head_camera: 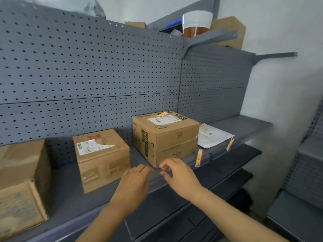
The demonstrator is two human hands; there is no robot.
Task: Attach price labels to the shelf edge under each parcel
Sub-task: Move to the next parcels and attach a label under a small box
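Note:
Three cardboard parcels stand on the grey shelf [70, 194]: a large one [21, 186] at the left, a small one [103, 158] in the middle and a taller one [166, 137] to its right. A flat white mailer [213, 135] lies further right. Two red-and-yellow price labels [199, 158] [229, 144] hang on the shelf edge. Both hands meet at the edge below the tall parcel's near corner. My right hand [176, 173] pinches a small, blurred price label [156, 169]. My left hand [134, 182] reaches its straight fingers to the label's left end.
More red-and-yellow labels [163, 114] lie on top of the tall parcel. Grey pegboard [87, 70] backs the shelf. A jar with a white lid [196, 23] and a box [230, 32] sit on the top shelf. Dark lower shelves [174, 206] jut out below.

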